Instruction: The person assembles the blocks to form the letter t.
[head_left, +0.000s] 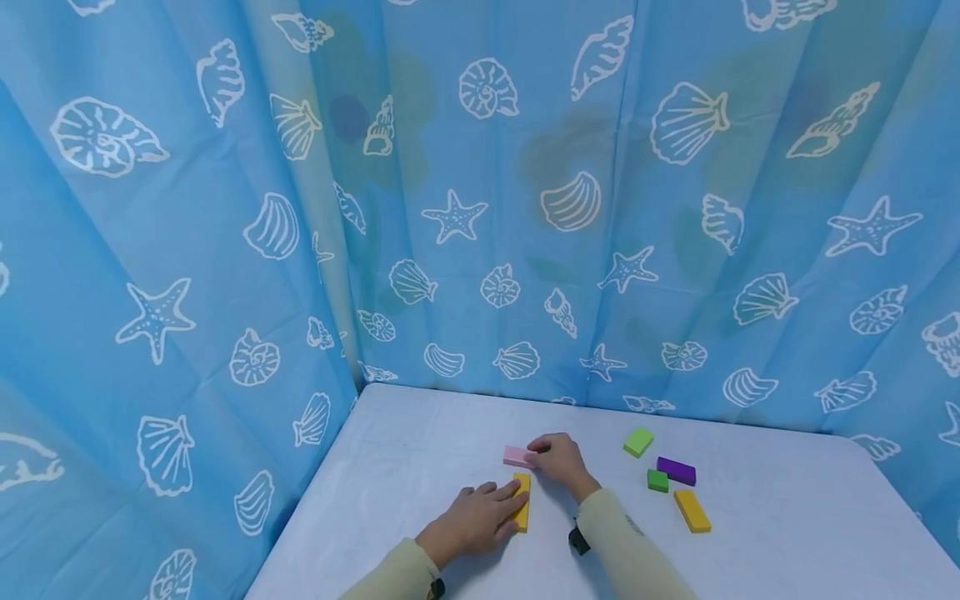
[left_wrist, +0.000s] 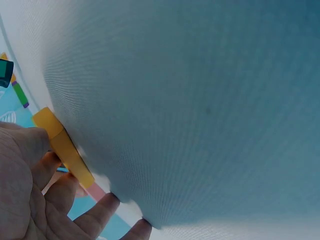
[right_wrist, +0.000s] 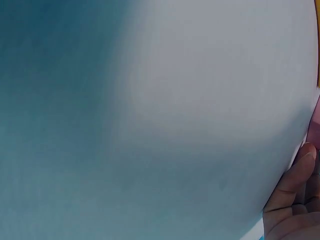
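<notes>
My left hand (head_left: 477,517) holds a yellow block (head_left: 522,523) that lies lengthwise on the table. Its thumb is at the near part and its fingers reach over the block. In the left wrist view, the thumb and a bent finger touch the yellow block (left_wrist: 70,155), while two other fingertips rest on the cloth. My right hand (head_left: 561,460) pinches the right end of a pink block (head_left: 516,456), which lies crosswise just beyond the yellow one. Only a sliver of the pink block (right_wrist: 315,127) shows at the edge of the right wrist view, beside the fingertips.
A white cloth covers the table (head_left: 405,450). To the right lie a light green block (head_left: 638,442), a purple block (head_left: 677,471), a small green block (head_left: 657,481) and another yellow block (head_left: 692,511). Blue shell-patterned curtains (head_left: 465,250) stand behind and at the left.
</notes>
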